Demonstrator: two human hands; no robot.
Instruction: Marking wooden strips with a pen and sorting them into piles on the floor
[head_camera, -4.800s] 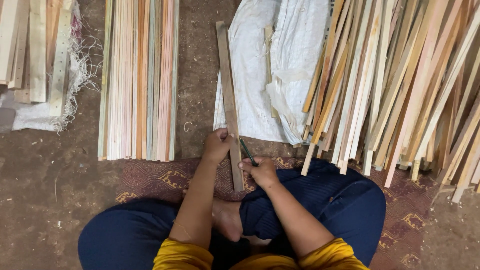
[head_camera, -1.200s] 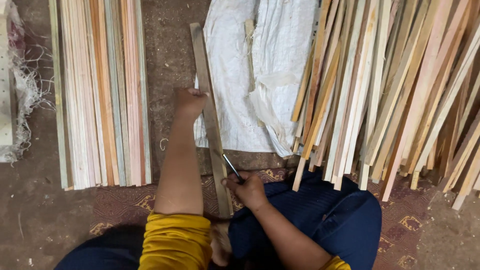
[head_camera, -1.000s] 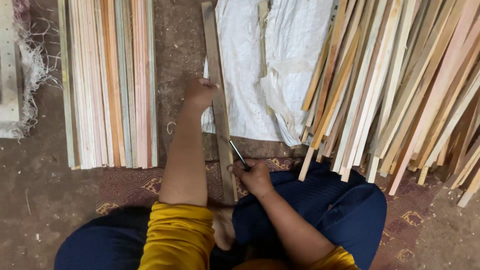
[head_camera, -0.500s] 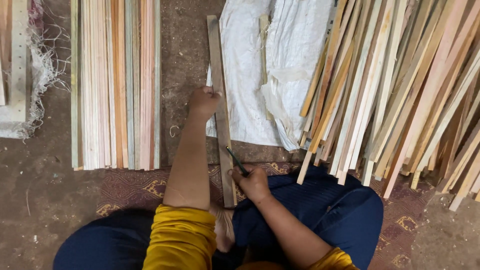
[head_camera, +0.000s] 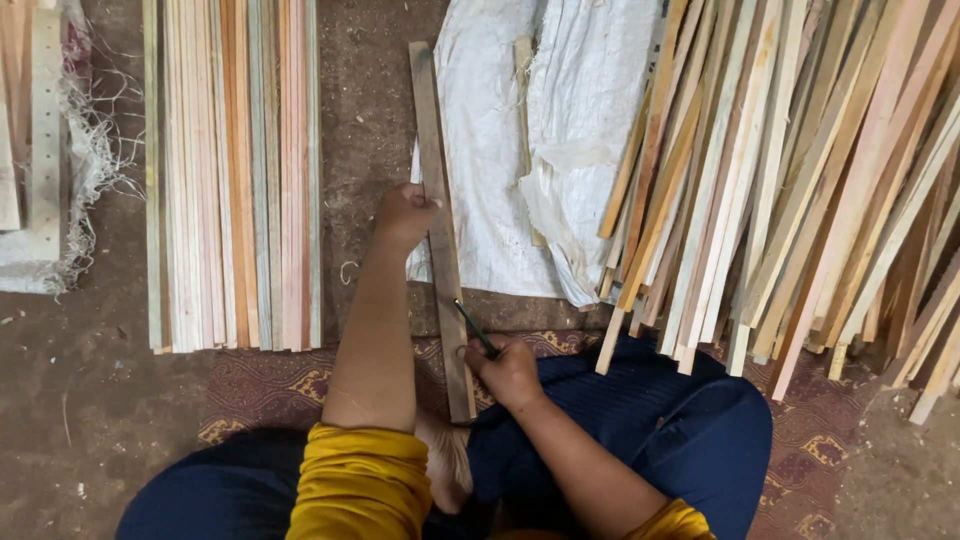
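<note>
— Pencil (head_camera: 474, 327) pinched in the right hand (head_camera: 508, 368), tip on the plank (head_camera: 438, 215)?
— Yes. The left hand (head_camera: 403, 215) presses closed on the plank, which lies on the floor running lengthwise away from the person, beside the white sack (head_camera: 500, 150).

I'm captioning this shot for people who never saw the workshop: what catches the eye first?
A loose heap of pale wooden slats fans across the right, facing a neat row of slats laid side by side at left. Between them, the left hand presses on a dark wooden strip while the right hand holds a pencil against it.
</note>
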